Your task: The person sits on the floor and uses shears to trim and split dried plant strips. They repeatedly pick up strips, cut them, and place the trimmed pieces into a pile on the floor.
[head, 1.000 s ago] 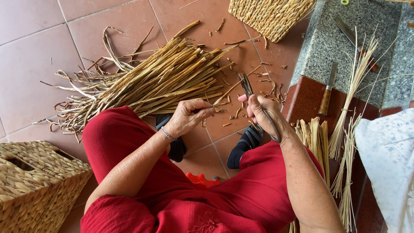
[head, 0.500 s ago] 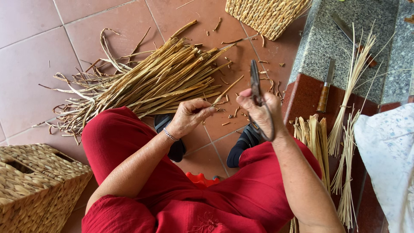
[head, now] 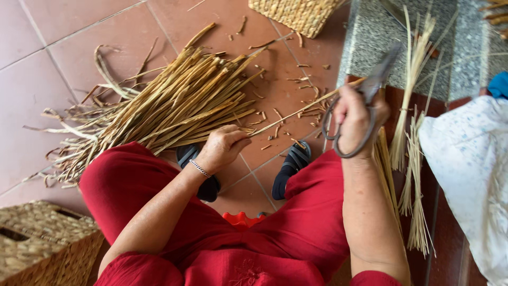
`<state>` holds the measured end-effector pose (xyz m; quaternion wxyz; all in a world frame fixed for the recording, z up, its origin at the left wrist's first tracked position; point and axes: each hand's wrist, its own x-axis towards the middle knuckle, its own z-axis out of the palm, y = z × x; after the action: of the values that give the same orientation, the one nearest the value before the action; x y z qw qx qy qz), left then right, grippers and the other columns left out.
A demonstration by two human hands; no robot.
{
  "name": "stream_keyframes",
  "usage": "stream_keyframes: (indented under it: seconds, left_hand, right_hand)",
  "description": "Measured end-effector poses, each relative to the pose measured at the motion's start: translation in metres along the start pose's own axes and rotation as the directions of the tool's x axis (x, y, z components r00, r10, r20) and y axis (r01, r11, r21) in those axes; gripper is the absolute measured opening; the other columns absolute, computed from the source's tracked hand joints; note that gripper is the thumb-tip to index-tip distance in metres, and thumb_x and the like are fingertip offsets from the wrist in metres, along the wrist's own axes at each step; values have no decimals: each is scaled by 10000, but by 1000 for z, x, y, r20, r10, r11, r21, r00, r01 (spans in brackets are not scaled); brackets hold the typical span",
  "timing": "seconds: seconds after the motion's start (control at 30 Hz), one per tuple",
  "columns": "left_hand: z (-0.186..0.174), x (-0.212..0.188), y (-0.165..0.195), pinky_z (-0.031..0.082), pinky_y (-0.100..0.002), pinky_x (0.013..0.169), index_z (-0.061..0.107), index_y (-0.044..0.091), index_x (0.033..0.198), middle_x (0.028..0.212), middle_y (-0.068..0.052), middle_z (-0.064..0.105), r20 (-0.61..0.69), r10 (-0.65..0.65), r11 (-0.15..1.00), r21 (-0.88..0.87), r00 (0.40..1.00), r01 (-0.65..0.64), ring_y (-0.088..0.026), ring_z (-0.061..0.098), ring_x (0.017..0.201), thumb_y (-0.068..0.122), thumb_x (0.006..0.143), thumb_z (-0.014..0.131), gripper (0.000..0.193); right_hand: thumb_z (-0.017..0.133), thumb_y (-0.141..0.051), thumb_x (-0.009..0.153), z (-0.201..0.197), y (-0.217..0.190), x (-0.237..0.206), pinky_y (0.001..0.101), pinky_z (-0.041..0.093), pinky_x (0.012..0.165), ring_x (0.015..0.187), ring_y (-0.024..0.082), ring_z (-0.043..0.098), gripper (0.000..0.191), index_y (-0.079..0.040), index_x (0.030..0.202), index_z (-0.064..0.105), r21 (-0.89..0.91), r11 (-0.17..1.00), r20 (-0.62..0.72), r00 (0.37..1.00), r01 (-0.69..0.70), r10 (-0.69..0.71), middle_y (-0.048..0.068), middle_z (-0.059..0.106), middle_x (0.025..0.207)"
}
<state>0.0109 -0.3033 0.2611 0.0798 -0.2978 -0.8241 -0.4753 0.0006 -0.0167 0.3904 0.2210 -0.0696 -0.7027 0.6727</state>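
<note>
Our left hand (head: 225,145) pinches one flat dried reed strip (head: 301,108); our right hand (head: 357,119) grips dull metal scissors (head: 365,100), loop handles.

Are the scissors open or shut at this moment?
Cannot tell: the scissors are motion-blurred in the right hand, blades near the dried stalk.

two woven baskets (head: 299,15) (head: 45,243), one pair of scissors (head: 365,100) — two sandals (head: 293,168) (head: 201,172).
</note>
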Motion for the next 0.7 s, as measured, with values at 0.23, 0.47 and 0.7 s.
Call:
stream_keyframes:
  seconds: [0.23, 0.47, 0.7]
  left_hand:
    - [60, 19, -22, 542, -452, 682, 707, 76, 939, 825, -124, 693, 85, -100, 948, 310, 991, 69, -323, 681, 782, 160, 937, 730, 87]
    - [186, 106, 24, 575, -461, 781, 656, 78, 1214, 1050, -173, 719, 208, 154, 988, -19, 966, -153, -370, 705, 928, -12, 839, 621, 387]
    - [298, 147, 83, 572, -471, 819, 353, 125, 1554, 1263, -236, 649, 444, 241, 948, -298, 863, -112, -399, 697, 965, 6, 844, 607, 763]
  right_hand:
    - [683, -76, 1030, -133, 1, -30, 259, 350, 502, 558, 117, 493, 92, -17, 999, 619, 55, 994, -410, 910, 97, -66, 42, 589, 728]
    - [668, -125, 1015, -286, 27, -134, 257, 345, 416, 489, 91, 475, 111, -31, 960, 645, -134, 989, -777, 614, 55, -140, 67, 647, 739]
    - [626, -137, 1003, -391, 80, -250, 245, 361, 403, 469, 73, 456, 125, -65, 904, 602, -58, 997, -927, 374, -46, -36, 53, 637, 733]
